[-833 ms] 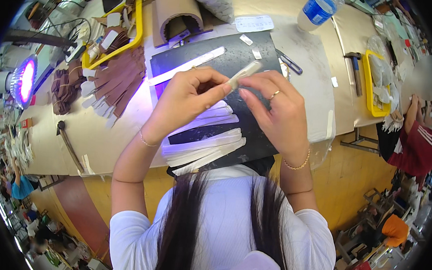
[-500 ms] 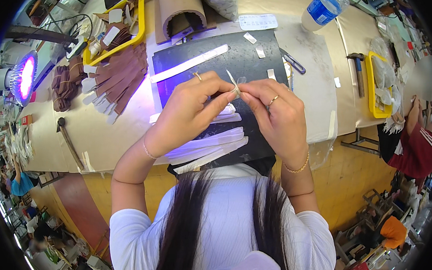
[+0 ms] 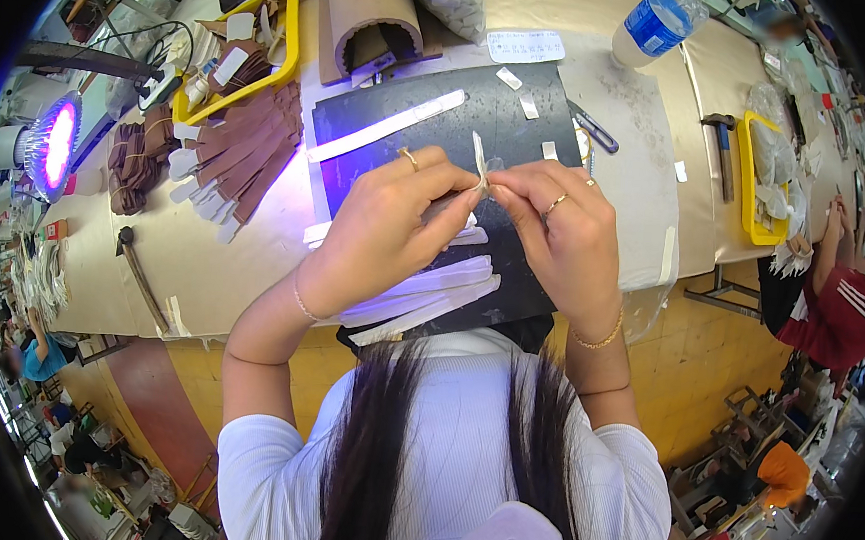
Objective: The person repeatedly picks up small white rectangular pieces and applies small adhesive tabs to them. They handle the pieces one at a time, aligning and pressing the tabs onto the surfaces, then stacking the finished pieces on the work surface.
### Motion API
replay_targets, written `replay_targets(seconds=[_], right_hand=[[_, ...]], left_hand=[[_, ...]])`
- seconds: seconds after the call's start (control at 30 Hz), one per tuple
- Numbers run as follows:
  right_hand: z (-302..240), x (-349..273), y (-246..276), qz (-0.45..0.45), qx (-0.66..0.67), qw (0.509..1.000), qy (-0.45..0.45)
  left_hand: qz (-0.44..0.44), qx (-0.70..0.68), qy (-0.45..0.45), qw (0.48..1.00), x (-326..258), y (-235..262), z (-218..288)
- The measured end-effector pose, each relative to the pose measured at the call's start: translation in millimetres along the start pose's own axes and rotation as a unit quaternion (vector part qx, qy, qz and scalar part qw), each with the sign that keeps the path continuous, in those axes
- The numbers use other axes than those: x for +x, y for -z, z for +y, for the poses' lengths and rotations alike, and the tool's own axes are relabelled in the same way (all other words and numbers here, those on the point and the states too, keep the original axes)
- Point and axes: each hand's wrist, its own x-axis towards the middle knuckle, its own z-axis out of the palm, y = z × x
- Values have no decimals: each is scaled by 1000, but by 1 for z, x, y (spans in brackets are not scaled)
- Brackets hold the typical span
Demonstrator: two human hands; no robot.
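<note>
Over the black mat (image 3: 424,99), my left hand (image 3: 391,212) pinches a narrow white strip (image 3: 479,151) whose free end points up and away. My right hand (image 3: 561,229) is closed at the same spot, thumb and forefinger almost touching the left fingertips. A small translucent piece (image 3: 495,163) shows at the right fingertips; whether it is part of the strip I cannot tell. Beneath my hands lie several white strips (image 3: 431,290), partly hidden by the left wrist. One longer white strip (image 3: 387,126) lies slantwise across the mat's far left.
Small white pieces (image 3: 529,106) and a cutter knife (image 3: 598,131) lie beyond my hands. Left are brown strips (image 3: 245,157), a yellow tray (image 3: 289,49), a hammer (image 3: 141,280) and a glowing lamp (image 3: 55,148). A water bottle (image 3: 655,25) and another hammer (image 3: 721,155) are right.
The white strip now stands straighter and shows more of its length above my fingertips. Both hands keep their pinch at nearly the same place; the whole view has shifted slightly.
</note>
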Motion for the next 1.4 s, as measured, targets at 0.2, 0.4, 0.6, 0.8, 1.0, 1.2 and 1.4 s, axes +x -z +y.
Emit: replay_targets(seconds=[0.2, 0.4, 0.6, 0.8, 1.0, 1.2, 1.4], right_hand=[[0, -1, -3, 22, -32, 999, 31], [1, 1, -3, 11, -60, 997, 44], [1, 1, -5, -3, -86, 995, 51], [5, -2, -4, -7, -82, 996, 40], [6, -4, -11, -38, -99, 993, 43], [8, -10, -12, -19, -96, 994, 44], [9, -5, -11, -31, -16, 999, -7]], left_hand=[[5, 5, 19, 1000, 2, 0, 1], [26, 24, -6, 999, 2, -6, 0], [30, 67, -37, 997, 1, -8, -3], [17, 91, -27, 995, 3, -9, -2], [23, 64, 5, 998, 1, -9, -2], [2, 48, 37, 998, 2, -11, 0], [-8, 22, 48, 999, 1, -5, -5]])
